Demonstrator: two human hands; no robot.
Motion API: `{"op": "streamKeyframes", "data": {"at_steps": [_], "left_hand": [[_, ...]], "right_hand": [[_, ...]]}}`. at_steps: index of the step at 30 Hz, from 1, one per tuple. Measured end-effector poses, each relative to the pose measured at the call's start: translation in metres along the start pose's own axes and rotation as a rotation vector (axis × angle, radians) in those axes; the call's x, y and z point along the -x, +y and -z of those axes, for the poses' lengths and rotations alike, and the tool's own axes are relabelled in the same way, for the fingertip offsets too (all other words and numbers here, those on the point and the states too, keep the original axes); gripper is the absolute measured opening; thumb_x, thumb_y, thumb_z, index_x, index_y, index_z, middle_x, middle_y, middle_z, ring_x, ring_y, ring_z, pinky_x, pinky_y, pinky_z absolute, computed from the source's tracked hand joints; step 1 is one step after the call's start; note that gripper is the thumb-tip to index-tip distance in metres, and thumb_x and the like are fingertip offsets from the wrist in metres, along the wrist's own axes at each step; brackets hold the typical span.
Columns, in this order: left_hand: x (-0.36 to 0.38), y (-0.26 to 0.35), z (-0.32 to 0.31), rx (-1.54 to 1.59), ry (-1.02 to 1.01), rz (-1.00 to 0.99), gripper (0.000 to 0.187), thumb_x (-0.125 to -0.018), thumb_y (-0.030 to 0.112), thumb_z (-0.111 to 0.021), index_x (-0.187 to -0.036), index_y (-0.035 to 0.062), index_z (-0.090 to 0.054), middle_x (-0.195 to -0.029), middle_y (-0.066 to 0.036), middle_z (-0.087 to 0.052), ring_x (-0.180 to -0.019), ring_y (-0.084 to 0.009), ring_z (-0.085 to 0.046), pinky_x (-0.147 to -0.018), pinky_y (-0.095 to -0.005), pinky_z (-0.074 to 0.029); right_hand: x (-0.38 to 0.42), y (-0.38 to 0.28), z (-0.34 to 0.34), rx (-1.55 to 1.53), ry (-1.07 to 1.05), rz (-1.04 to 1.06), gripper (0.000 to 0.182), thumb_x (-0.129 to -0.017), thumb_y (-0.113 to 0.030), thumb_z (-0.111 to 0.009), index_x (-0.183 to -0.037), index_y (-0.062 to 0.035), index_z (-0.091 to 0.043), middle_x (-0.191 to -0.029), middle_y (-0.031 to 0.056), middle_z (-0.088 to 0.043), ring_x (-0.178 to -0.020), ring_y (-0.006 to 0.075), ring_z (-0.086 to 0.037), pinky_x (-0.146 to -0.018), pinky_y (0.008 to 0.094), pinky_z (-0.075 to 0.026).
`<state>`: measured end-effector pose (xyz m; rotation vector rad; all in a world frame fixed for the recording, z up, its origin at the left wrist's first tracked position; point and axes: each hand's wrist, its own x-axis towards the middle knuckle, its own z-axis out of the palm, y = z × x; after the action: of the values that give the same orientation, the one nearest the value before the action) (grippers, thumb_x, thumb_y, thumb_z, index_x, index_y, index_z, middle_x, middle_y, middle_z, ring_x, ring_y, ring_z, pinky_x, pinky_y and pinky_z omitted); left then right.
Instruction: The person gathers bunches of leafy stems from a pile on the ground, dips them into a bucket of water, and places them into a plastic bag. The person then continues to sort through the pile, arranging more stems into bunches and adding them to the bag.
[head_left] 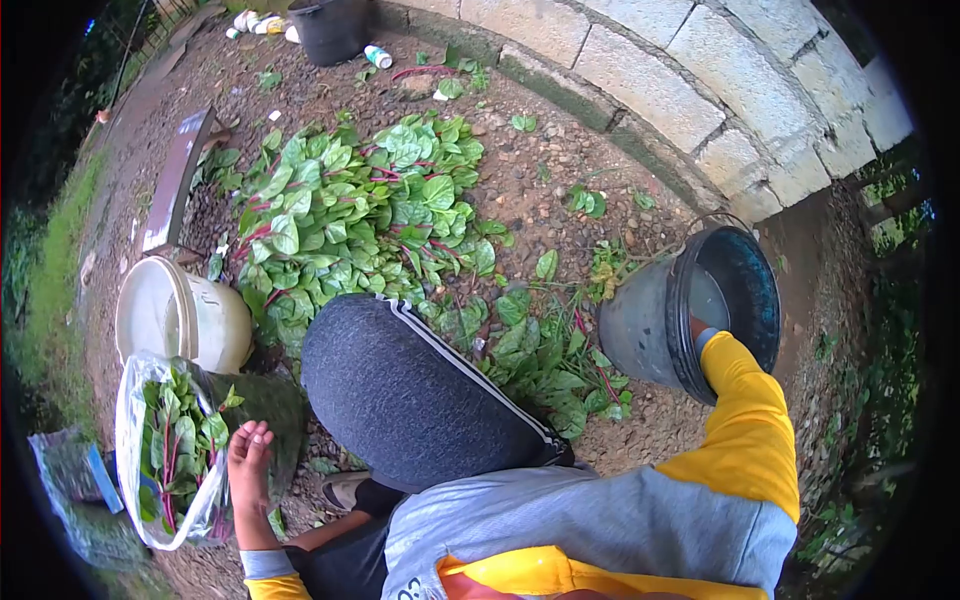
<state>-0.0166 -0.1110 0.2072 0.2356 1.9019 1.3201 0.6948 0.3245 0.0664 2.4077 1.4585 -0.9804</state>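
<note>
My left hand (250, 452) is raised beside the clear plastic bag (132, 440) at the lower left, its fingers curled together; whether something small is between them is too small to tell. Leafy greens (170, 430) with red stems fill that bag. On the right, my right hand (698, 327) reaches down into the black bucket (640, 320), which holds some water; the rim hides the fingers. A large pile of green leaves with red stems (340, 200) lies on the ground ahead of my knee, and more leaves (540, 360) lie near the bucket.
A white bucket (220, 320) stands behind the bag, near a low wooden bench (178, 180). Another black bucket (330, 35) and a small white bottle (378, 57) are at the top. A concrete block wall (650, 80) runs along the upper right.
</note>
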Motion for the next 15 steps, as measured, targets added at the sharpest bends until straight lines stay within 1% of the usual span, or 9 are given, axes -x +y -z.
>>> {"op": "streamKeyframes", "data": {"at_steps": [1,2,5,7,8,10,12,13,15], "left_hand": [[0.001,0.007,-0.003,-0.023,0.002,-0.003,0.032,-0.088,0.021,-0.062,-0.116,0.0082,-0.053,-0.113,-0.003,-0.061,-0.099,-0.0116,-0.059,-0.078,-0.0221,-0.041],[-0.002,0.010,-0.001,-0.003,-0.034,-0.023,0.032,-0.089,0.019,-0.062,-0.117,0.0063,-0.052,-0.113,-0.005,-0.061,-0.098,-0.0127,-0.058,-0.081,-0.0238,-0.043],[-0.003,0.036,0.002,-0.082,-0.094,-0.078,0.036,-0.089,0.014,-0.061,-0.120,0.0018,-0.050,-0.114,-0.008,-0.059,-0.101,-0.0157,-0.058,-0.090,-0.0269,-0.044],[-0.005,0.051,0.011,-0.122,-0.137,-0.144,0.037,-0.089,0.015,-0.059,-0.122,0.0004,-0.048,-0.116,-0.011,-0.057,-0.104,-0.0187,-0.057,-0.094,-0.0298,-0.042],[-0.005,0.062,0.014,-0.156,-0.154,-0.176,0.038,-0.090,0.015,-0.059,-0.122,-0.0003,-0.048,-0.117,-0.012,-0.057,-0.104,-0.0197,-0.057,-0.095,-0.0311,-0.042],[-0.004,0.077,0.019,-0.170,-0.154,-0.258,0.038,-0.090,0.016,-0.058,-0.123,-0.0016,-0.047,-0.117,-0.014,-0.056,-0.105,-0.0207,-0.056,-0.097,-0.0329,-0.041],[-0.008,0.083,0.027,-0.088,-0.181,-0.302,0.038,-0.092,0.016,-0.056,-0.124,-0.0023,-0.045,-0.119,-0.015,-0.055,-0.107,-0.0206,-0.056,-0.097,-0.0327,-0.041],[-0.005,0.089,0.028,-0.117,-0.165,-0.314,0.038,-0.092,0.017,-0.055,-0.124,-0.0020,-0.045,-0.119,-0.015,-0.054,-0.107,-0.0203,-0.055,-0.097,-0.0326,-0.041],[-0.007,0.090,0.037,-0.129,-0.165,-0.356,0.039,-0.093,0.019,-0.055,-0.125,-0.0008,-0.045,-0.121,-0.014,-0.054,-0.107,-0.0195,-0.055,-0.097,-0.0317,-0.040]], "right_hand": [[0.003,0.000,0.001,-0.032,-0.002,0.005,0.044,-0.068,-0.007,-0.071,-0.109,0.0018,-0.059,-0.093,0.0135,-0.065,-0.081,0.0233,-0.063,-0.066,0.0390,-0.050],[0.006,0.001,0.003,-0.079,0.002,0.014,0.043,-0.067,-0.007,-0.071,-0.109,0.0018,-0.060,-0.093,0.0135,-0.064,-0.081,0.0231,-0.063,-0.067,0.0389,-0.050],[0.025,-0.006,0.018,-0.276,0.030,0.056,0.043,-0.067,-0.006,-0.071,-0.108,0.0019,-0.060,-0.093,0.0132,-0.064,-0.081,0.0226,-0.063,-0.067,0.0387,-0.050],[0.051,-0.017,0.036,-0.463,0.082,0.113,0.043,-0.067,-0.006,-0.071,-0.108,0.0020,-0.060,-0.093,0.0131,-0.064,-0.081,0.0223,-0.062,-0.067,0.0386,-0.049],[0.082,-0.027,0.051,-0.547,0.120,0.199,0.044,-0.068,-0.004,-0.070,-0.110,0.0014,-0.058,-0.093,0.0107,-0.064,-0.079,0.0217,-0.062,-0.068,0.0370,-0.050],[0.108,-0.027,0.067,-0.795,0.209,0.328,0.040,-0.071,-0.001,-0.067,-0.110,-0.0006,-0.057,-0.093,0.0084,-0.063,-0.079,0.0203,-0.062,-0.071,0.0347,-0.050],[0.132,-0.031,0.083,-0.985,0.359,0.418,0.039,-0.071,0.000,-0.068,-0.108,-0.0013,-0.058,-0.096,0.0075,-0.064,-0.083,0.0194,-0.062,-0.074,0.0338,-0.050],[0.143,-0.034,0.091,-0.969,0.490,0.462,0.037,-0.073,-0.002,-0.068,-0.108,-0.0021,-0.057,-0.098,0.0074,-0.064,-0.085,0.0184,-0.061,-0.077,0.0325,-0.049],[0.167,-0.042,0.109,-1.076,0.622,0.565,0.036,-0.075,-0.003,-0.068,-0.109,-0.0020,-0.057,-0.099,0.0065,-0.064,-0.087,0.0176,-0.060,-0.079,0.0314,-0.048]]}}
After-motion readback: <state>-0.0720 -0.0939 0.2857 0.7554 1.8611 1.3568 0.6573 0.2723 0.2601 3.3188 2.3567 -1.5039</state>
